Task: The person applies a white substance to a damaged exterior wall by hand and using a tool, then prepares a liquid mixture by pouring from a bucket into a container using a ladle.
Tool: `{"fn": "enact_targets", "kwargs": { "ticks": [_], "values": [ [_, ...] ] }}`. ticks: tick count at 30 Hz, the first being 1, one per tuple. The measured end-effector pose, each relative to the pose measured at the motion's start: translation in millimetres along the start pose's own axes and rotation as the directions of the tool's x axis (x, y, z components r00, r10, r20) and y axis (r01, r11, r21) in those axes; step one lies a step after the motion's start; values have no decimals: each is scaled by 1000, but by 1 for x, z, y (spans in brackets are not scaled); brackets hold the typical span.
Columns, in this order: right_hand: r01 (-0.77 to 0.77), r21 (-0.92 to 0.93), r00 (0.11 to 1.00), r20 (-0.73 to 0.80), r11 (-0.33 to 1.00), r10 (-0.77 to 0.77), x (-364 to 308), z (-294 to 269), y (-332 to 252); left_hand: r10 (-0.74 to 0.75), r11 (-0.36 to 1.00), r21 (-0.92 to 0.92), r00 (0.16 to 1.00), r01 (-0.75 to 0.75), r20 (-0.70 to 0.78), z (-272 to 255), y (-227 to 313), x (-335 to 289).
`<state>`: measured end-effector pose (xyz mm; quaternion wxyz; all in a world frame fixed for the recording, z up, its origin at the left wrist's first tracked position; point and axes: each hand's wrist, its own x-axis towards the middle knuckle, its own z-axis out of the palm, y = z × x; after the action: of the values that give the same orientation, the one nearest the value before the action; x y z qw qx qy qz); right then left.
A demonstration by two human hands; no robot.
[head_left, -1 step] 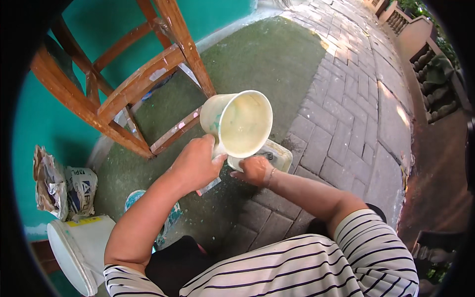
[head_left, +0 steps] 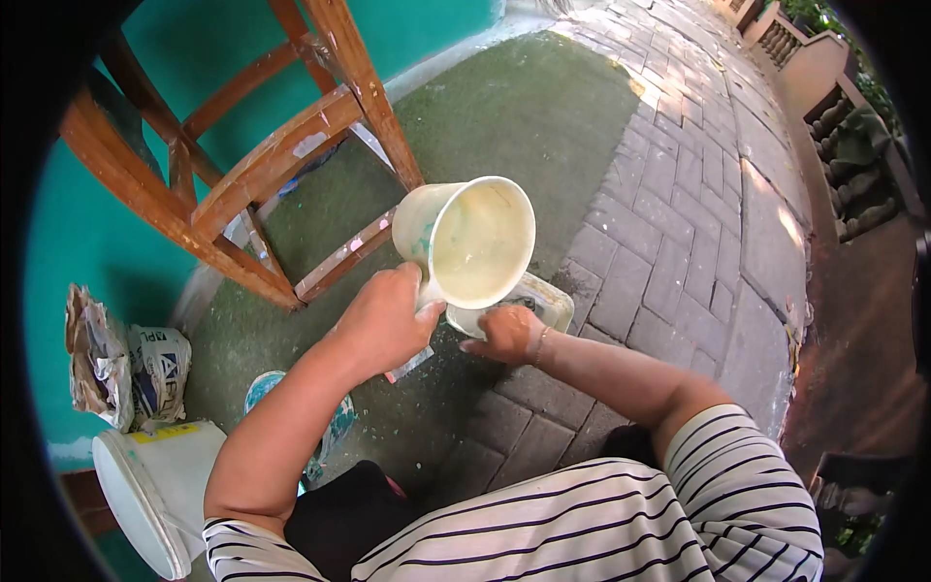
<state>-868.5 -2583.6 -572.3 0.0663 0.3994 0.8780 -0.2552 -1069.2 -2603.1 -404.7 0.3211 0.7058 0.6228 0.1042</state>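
Observation:
A large cream plastic mug point(head_left: 482, 242), smeared with green paint, is tipped so that its mouth faces me. My left hand point(head_left: 383, 310) is wrapped round its handle. Pale, wet-looking residue coats the inside. Just below and right of it, my right hand point(head_left: 509, 333) is curled closed at the near side of a whitish rectangular tub point(head_left: 557, 308) on the ground. What those fingers hold, if anything, is hidden. A small greyish thing shows in the tub beyond the knuckles, and the mug covers part of the tub.
A paint-spotted wooden chair point(head_left: 281, 145) stands against the green wall point(head_left: 446, 29). At left are a crumpled torn bag point(head_left: 160, 373) and a white bucket point(head_left: 155, 485). A teal-stained container point(head_left: 262, 388) is partly behind my left forearm. Paving bricks point(head_left: 669, 223) run along the right.
My right hand has shifted slightly to the right along the tub, its forearm lowering a little. My left hand and the mug stay in place.

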Motion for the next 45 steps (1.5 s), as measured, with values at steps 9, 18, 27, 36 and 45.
{"fn": "enact_targets", "kwargs": {
  "ticks": [9, 18, 27, 36, 45],
  "values": [
    [-62, 79, 998, 6, 995, 62, -48, 64, 50, 18, 1000, -8, 999, -17, 28, 4, 19, 6],
    [26, -206, 990, 140, 978, 3, -47, -12, 39, 120, 992, 32, 993, -121, 20, 14, 22, 8],
    [-19, -282, 858, 488, 959, 160, -48, 12, 51, 41, 999, -33, 994, -37, 105, 8, 25, 3],
    [267, -190, 891, -325, 945, -317, 24, 4, 60, 97, 995, -28, 994, -96, 48, 9, 16, 1],
    [-117, -256, 953, 245, 960, 181, 2, 11, 56, -9, 995, -99, 996, 17, 85, -8, 17, -7]
  ]
}}
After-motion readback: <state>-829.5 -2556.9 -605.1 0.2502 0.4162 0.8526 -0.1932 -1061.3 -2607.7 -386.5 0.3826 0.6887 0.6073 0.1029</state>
